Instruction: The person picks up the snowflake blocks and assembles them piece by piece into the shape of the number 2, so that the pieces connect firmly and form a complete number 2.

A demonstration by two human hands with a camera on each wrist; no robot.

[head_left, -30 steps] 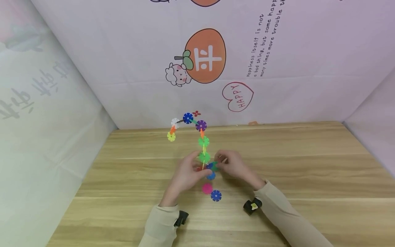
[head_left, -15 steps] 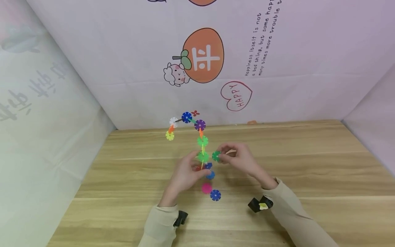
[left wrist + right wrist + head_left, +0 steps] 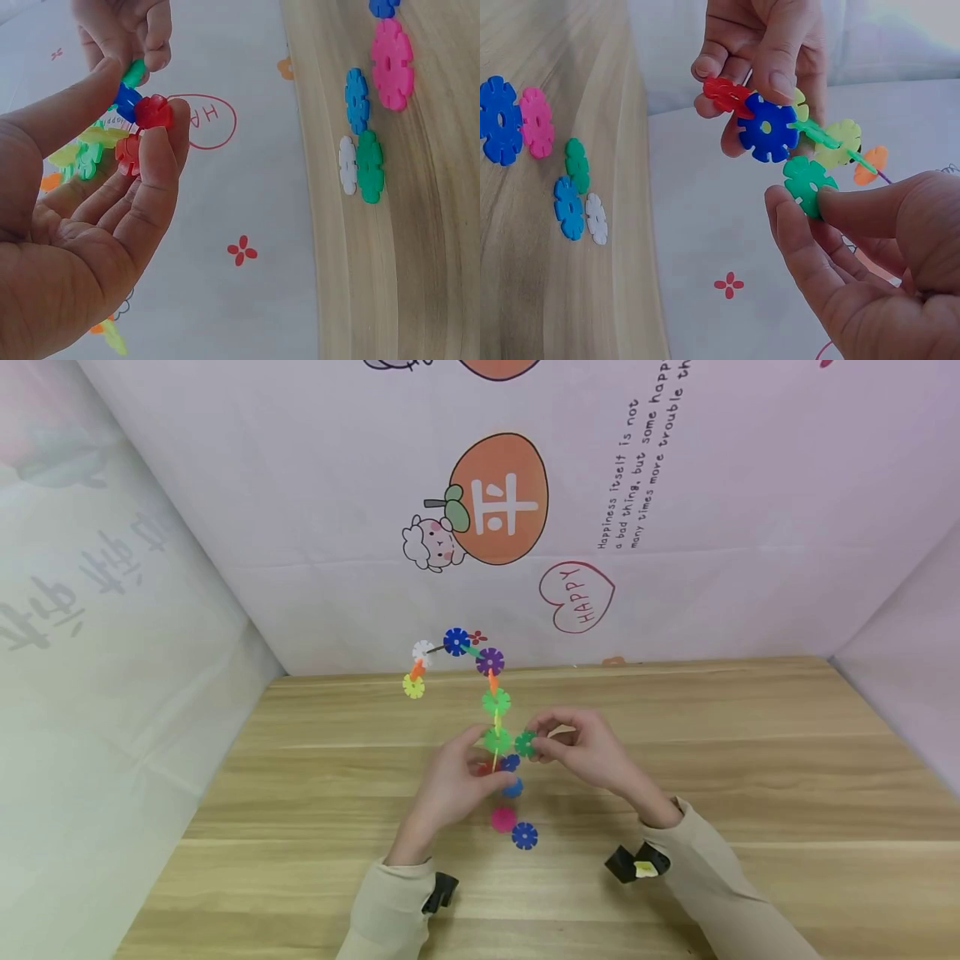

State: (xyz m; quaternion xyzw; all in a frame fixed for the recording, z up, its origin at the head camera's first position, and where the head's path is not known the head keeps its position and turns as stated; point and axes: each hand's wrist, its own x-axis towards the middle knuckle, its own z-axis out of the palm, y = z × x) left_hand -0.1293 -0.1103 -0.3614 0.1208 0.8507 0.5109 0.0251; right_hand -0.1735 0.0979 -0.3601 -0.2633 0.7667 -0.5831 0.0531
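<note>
My left hand (image 3: pixel 453 783) grips a curved chain of interlocking snowflake discs by its near end. Red discs (image 3: pixel 154 112) show between that hand's thumb and fingers in the left wrist view, and a dark blue disc (image 3: pixel 769 127) sticks out beside the thumb. From there the chain runs through green and yellow discs to a purple disc (image 3: pixel 490 662), a blue one (image 3: pixel 456 642), and bends down to a yellow disc (image 3: pixel 414 686) at its far tip. My right hand (image 3: pixel 588 752) pinches a single green disc (image 3: pixel 808 186), held close to the dark blue disc.
Loose discs lie on the wooden table (image 3: pixel 750 760): a pink disc (image 3: pixel 536 122), a dark blue disc (image 3: pixel 501 120), a light blue disc (image 3: pixel 568 208), a green disc (image 3: pixel 577 165) and a white disc (image 3: pixel 596 219). A white printed cloth (image 3: pixel 337 527) hangs behind the table.
My right hand has drawn the green disc up and right, away from the dark blue disc, then dipped slightly back. My left hand keeps its hold on the chain with little motion.
</note>
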